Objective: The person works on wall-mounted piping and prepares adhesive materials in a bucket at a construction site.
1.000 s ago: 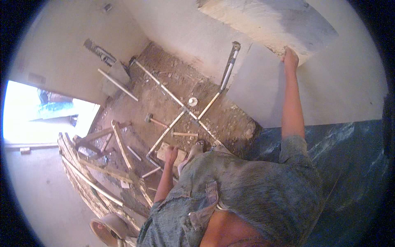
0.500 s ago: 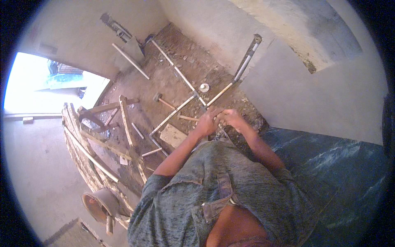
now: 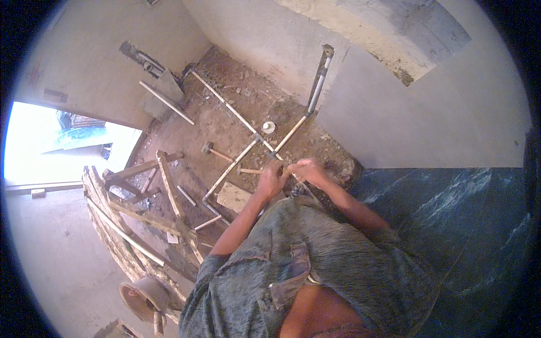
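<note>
My left hand (image 3: 271,178) and my right hand (image 3: 309,170) are held close together in front of my body, fingers curled. Whatever is pinched between them is too small or hidden to make out. Just beyond them a white pipe run (image 3: 234,112) with dark joints lies on the dirt floor. One branch, a pipe (image 3: 291,134), leads to the wall on the right. Near the joints stands a small white container (image 3: 269,127). To the left of my left hand are a hammer (image 3: 220,152) and another wooden handle (image 3: 250,170), beside a flat pale board (image 3: 233,196).
A rough wooden trestle (image 3: 143,211) stands at the left, with a bucket-like container (image 3: 145,298) near it. A loose white pipe (image 3: 167,103) leans by the far wall. Dark marbled slabs (image 3: 445,225) lie at the right. A bright opening (image 3: 62,141) is at far left.
My hands have drawn slightly apart, the left one lower and nearer my body. The whole view has shifted, so the floor and pipes appear lower and farther left.
</note>
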The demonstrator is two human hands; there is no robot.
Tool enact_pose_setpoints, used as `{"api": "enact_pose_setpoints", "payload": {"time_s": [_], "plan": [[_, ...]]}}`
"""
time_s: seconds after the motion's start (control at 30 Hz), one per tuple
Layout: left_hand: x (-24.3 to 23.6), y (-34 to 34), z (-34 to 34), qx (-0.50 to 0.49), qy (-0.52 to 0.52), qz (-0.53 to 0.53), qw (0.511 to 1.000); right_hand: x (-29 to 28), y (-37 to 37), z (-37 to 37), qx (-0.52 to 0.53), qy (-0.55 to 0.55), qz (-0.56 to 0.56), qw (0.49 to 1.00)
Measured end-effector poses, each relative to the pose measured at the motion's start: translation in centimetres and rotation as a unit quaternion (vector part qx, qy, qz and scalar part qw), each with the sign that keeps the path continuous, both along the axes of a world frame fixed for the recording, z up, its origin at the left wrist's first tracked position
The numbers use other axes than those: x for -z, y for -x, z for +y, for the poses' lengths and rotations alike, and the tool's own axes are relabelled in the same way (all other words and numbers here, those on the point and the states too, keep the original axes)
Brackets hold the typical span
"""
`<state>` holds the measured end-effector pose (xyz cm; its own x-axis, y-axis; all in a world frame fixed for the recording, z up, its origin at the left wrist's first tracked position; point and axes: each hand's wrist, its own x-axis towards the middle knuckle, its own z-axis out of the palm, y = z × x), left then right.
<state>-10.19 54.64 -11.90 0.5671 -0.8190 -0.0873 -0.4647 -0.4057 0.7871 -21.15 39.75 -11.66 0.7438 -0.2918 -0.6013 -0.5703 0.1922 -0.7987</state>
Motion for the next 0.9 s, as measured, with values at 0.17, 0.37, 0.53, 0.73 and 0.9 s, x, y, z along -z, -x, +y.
{"api": "enact_pose_setpoints", "payload": {"time_s": [0.17,0.37,0.53,0.73,0.9], "plan": [[0.2,-2.0,-1.0,-0.041,0.107,0.148,0.982,1.6,1.3,-2.0,0.075,0.047,-0.084,0.993],[-4.2,-3.8,-2.2,-0.055,0.189,0.449,0.872,2.3,1.7,-3.5,0.055,0.448,-0.105,0.886],[-4.9,-5.0,-1.0,-0.055,0.187,0.467,0.863,-5.1,-2.3,-2.1,0.028,0.339,0.062,0.938],[-4.1,-6.1,1.1,-0.088,0.228,0.486,0.839,-7.5,-5.9,1.5,0.056,0.232,-0.186,0.953],[-4.5,-7.2,2.9,-0.109,0.213,0.4,0.885,-6.8,-8.7,3.1,0.022,0.167,-0.204,0.964]]}}
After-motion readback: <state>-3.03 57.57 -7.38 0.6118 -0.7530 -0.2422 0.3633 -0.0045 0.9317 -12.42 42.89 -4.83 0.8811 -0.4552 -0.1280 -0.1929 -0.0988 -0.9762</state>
